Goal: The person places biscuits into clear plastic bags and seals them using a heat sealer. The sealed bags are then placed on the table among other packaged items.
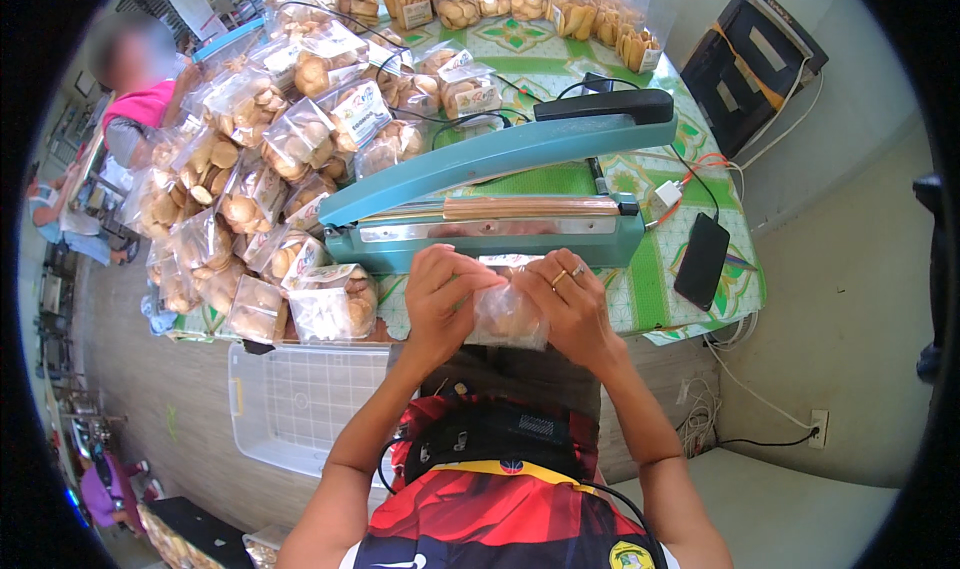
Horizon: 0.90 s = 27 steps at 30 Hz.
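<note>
Between my hands at the table's front edge is a clear plastic bag of round cookies [511, 315]. My left hand [444, 299] pinches the bag's top at its left side, and my right hand [568, 299], with rings on its fingers, grips the right side. A printed label shows at the top of the bag. Just beyond stands a teal impulse bag sealer [487, 231], its long arm [502, 153] raised and its black handle [604, 106] at the upper right. Many packed bags of cookies [251, 194] are piled to the left of the sealer.
A black smartphone [702, 261] and white plug adapter [665, 195] lie on the patterned tablecloth [652, 299] at right, among cables. More cookie bags [529, 3] line the far side. A clear plastic bin [315, 400] sits below the table. A person in pink [139, 108] is at far left.
</note>
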Each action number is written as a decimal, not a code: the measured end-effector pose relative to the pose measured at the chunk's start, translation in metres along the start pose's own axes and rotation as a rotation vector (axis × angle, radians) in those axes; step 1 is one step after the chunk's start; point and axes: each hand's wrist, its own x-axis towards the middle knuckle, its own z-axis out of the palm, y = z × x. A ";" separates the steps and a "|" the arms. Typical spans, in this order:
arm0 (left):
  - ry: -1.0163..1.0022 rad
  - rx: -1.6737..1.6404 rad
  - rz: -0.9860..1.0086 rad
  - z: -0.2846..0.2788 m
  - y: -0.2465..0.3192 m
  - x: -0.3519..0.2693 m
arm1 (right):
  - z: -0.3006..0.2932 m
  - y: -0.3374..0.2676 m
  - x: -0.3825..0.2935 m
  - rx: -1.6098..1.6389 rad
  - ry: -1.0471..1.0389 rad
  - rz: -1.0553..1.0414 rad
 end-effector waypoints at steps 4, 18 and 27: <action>-0.092 -0.764 -0.332 -0.002 -0.008 -0.012 | -0.026 -0.008 0.012 0.222 -0.103 0.083; -0.080 -2.064 -1.361 0.061 -0.001 0.006 | 0.002 0.101 0.068 0.612 -0.395 0.572; 0.042 -2.225 -1.395 0.059 0.011 0.015 | 0.022 0.122 0.053 0.835 -0.370 0.763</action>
